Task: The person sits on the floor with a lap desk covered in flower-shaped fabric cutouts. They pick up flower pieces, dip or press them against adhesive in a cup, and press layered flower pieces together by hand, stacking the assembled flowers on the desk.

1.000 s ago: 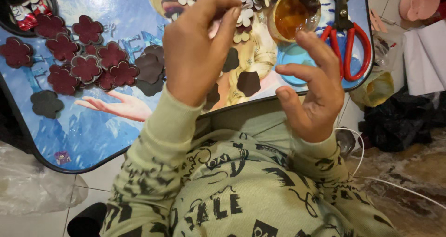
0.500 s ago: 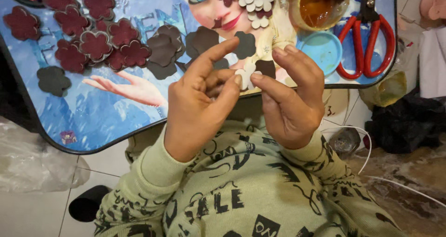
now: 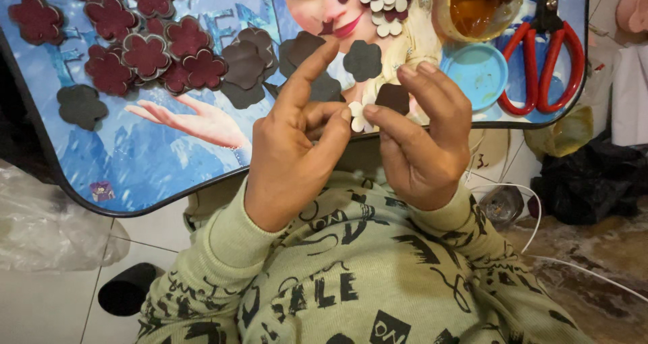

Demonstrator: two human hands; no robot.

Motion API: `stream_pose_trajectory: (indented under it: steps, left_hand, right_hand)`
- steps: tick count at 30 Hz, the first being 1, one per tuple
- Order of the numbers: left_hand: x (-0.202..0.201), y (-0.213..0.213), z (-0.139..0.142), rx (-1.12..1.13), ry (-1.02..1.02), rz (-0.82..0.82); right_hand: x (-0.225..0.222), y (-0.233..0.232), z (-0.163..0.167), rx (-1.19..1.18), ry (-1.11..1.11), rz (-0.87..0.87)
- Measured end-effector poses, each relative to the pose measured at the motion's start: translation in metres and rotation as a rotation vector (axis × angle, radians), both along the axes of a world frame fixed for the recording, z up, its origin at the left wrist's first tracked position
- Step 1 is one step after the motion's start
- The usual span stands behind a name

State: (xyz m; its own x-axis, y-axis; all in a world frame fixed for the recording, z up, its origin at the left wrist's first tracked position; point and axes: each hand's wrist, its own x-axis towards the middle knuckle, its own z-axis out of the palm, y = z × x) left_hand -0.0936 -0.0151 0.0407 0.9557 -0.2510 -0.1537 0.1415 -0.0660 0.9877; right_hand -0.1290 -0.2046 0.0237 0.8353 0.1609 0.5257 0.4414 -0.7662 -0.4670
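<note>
Hands closer together now; left hand [image 3: 297,155] and right hand [image 3: 422,138] pinching small white flower cutout [image 3: 358,117]; dark flower piece [image 3: 393,97] behind it, right fingers.

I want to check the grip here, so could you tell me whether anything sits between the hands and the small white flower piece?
Nothing visible does: the left hand and right hand pinch the white flower piece directly with bare fingertips, above the tray edge.

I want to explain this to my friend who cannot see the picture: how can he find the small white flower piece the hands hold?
Start at the blue picture tray. At its near edge the left hand and right hand meet. The small white flower piece is pinched between them, the only pale flower off the tray.
</note>
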Motion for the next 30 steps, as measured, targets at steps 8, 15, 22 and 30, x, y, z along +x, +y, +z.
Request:
stream_pose_trajectory:
  steps: [8,15,22,30]
  left_hand:
    - [0.002,-0.005,-0.003,-0.146,0.051,0.03]
    - [0.004,-0.006,-0.005,-0.146,0.08,0.021]
    - [0.004,0.001,-0.01,-0.311,0.111,0.008]
    - [-0.002,0.009,-0.013,-0.431,0.309,-0.106]
  right_hand:
    - [-0.002,-0.001,-0.001,-0.053,-0.003,-0.023]
    - [-0.001,0.0,-0.004,-0.033,-0.04,0.051]
    - [-0.003,-0.004,0.0,0.025,-0.004,-0.006]
    - [-0.012,-0.011,-0.023,0.419,0.086,0.133]
